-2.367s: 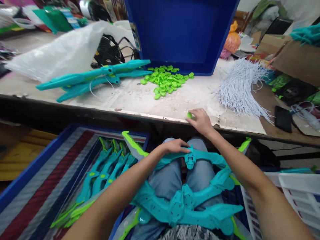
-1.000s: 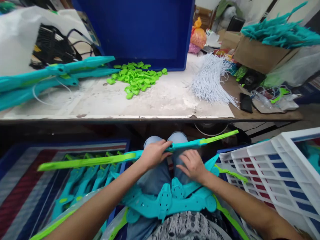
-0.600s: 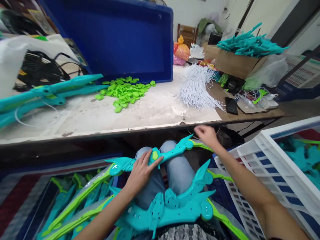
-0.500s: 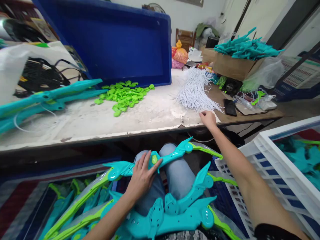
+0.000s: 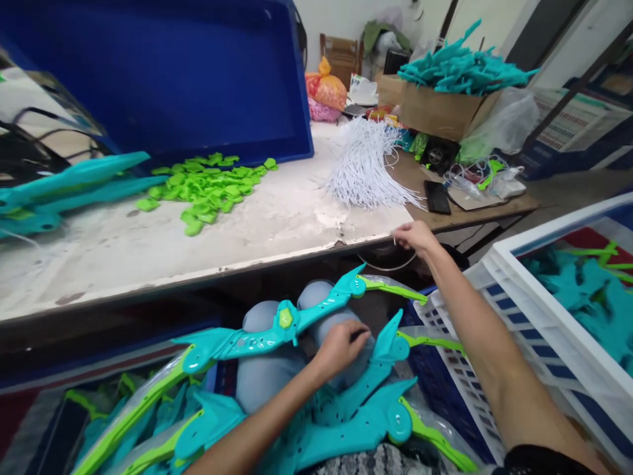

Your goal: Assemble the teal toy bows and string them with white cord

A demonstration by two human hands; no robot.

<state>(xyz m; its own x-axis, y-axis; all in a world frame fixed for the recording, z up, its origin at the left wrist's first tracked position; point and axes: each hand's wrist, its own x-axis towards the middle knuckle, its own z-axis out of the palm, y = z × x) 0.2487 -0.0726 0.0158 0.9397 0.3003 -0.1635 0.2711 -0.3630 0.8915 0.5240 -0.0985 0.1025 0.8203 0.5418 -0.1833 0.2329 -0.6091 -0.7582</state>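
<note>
A turquoise toy bow (image 5: 262, 338) with lime-green limbs and a lime-green centre badge lies across my knees. My left hand (image 5: 343, 346) is over my lap just below its right half, fingers curled together; whether anything is in them is hidden. Out at the table's front edge, my right hand (image 5: 414, 236) is closed in a pinch. A short white string end (image 5: 394, 241) sticks out under its fingertips. Beyond it, a thick bundle of white strings (image 5: 363, 168) lies fanned out on the table. More turquoise bows (image 5: 346, 432) rest nearer to my body, below my left forearm.
Lime-green pieces (image 5: 208, 188) are heaped on the table (image 5: 277, 218) before a tilted blue bin (image 5: 198, 79). A black phone (image 5: 438, 197) and a cardboard box (image 5: 435, 111) of turquoise parts stand to the right. A white crate (image 5: 558, 316) flanks my right arm.
My left hand has left the bow's middle, moved right and curled up. My right hand has drawn slightly away from the strings, with a white end now showing. The view has turned right.
</note>
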